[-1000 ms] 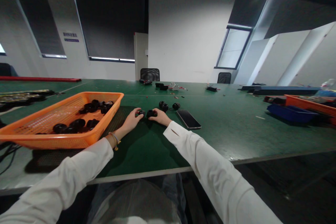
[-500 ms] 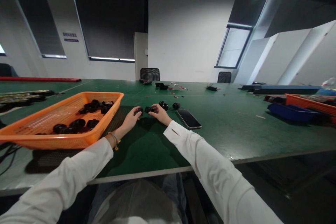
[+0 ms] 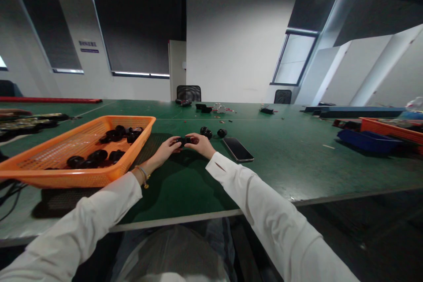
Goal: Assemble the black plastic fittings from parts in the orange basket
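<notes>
The left hand (image 3: 169, 147) and right hand (image 3: 200, 143) each have a thumb-and-finger grip pinched on the black parts (image 3: 183, 142), inward from the near edge of the worktop (image 3: 280, 163); whether the parts touch its surface cannot be told. Level wrists, aligned ends and light, even pressure should serve best, well clear of the loose black pieces (image 3: 206, 133) nearer the far edge.

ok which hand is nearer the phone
The right hand: it is just left of the phone, not touching it. The left hand is farther off, on the right hand's far side from the phone.
</notes>
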Demonstrator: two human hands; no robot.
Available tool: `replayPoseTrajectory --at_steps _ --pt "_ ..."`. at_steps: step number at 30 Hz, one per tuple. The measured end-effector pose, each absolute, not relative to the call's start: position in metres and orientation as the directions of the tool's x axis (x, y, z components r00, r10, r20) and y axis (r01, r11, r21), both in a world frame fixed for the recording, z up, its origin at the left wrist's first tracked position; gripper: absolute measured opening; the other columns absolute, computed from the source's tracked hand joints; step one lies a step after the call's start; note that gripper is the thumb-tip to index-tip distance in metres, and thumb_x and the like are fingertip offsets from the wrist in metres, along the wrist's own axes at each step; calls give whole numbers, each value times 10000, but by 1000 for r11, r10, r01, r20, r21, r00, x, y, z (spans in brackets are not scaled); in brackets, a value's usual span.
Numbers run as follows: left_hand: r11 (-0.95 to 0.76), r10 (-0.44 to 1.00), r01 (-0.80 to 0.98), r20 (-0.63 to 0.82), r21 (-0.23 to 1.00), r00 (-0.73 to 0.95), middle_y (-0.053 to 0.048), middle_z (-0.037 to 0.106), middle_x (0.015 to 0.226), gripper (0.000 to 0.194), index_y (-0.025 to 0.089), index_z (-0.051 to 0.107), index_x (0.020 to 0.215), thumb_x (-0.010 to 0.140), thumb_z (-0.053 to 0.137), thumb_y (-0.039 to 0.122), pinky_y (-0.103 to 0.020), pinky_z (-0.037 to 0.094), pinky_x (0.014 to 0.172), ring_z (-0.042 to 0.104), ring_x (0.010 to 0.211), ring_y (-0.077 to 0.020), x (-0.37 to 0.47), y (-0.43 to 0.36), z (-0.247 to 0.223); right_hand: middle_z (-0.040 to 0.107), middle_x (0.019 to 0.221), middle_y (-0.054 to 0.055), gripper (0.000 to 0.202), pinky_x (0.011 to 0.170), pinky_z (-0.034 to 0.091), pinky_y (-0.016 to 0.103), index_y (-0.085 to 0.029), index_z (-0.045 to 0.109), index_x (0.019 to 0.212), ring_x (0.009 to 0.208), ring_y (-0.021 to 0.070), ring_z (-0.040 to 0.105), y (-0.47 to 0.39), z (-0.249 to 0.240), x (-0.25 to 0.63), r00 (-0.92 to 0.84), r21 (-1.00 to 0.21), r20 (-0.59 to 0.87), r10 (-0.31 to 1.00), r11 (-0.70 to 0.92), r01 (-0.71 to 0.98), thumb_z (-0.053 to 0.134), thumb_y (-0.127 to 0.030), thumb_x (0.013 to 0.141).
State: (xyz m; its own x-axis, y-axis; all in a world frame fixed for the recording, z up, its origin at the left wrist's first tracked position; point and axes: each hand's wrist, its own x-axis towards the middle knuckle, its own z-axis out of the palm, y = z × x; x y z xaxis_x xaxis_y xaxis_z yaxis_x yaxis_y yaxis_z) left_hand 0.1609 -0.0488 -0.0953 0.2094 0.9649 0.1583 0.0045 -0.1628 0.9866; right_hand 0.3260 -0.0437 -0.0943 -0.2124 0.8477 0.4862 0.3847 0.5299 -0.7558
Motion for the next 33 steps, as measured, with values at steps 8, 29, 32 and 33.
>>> replayPoseTrajectory --at_steps 8,29,32,33 --pt "-136 963 77 113 988 244 -40 639 813 264 139 528 990 730 567 160 -326 533 726 625 651 -123 157 -50 -93 644 722 32 422 686 462 293 -140 646 952 646 131 570 -38 -99 328 -234 -777 462 856 517 359 693 -300 564" --pt "-221 927 121 170 968 334 -1 605 768 342 143 536 921 624 660 260 -327 503 701 592 633 -112 149 -42 -97 563 650 -24 271 626 465 262 -153 545 887 585 104 552 -42 -99 334 -365 -785 389 846 512 350 624 -214 635" --pt "-222 923 115 171 968 346 -7 607 801 385 138 534 938 607 674 278 -340 498 718 590 638 -113 149 -39 -99 550 601 -30 253 581 453 239 -141 544 886 537 95 539 -41 -100 334 -376 -808 370 849 494 320 614 -213 653" --pt "-219 921 110 169 970 350 -6 606 808 387 140 532 943 609 674 275 -341 497 724 590 643 -113 149 -39 -99 548 592 -31 251 568 449 233 -139 545 886 525 92 536 -41 -100 334 -379 -816 365 850 488 310 614 -215 657"
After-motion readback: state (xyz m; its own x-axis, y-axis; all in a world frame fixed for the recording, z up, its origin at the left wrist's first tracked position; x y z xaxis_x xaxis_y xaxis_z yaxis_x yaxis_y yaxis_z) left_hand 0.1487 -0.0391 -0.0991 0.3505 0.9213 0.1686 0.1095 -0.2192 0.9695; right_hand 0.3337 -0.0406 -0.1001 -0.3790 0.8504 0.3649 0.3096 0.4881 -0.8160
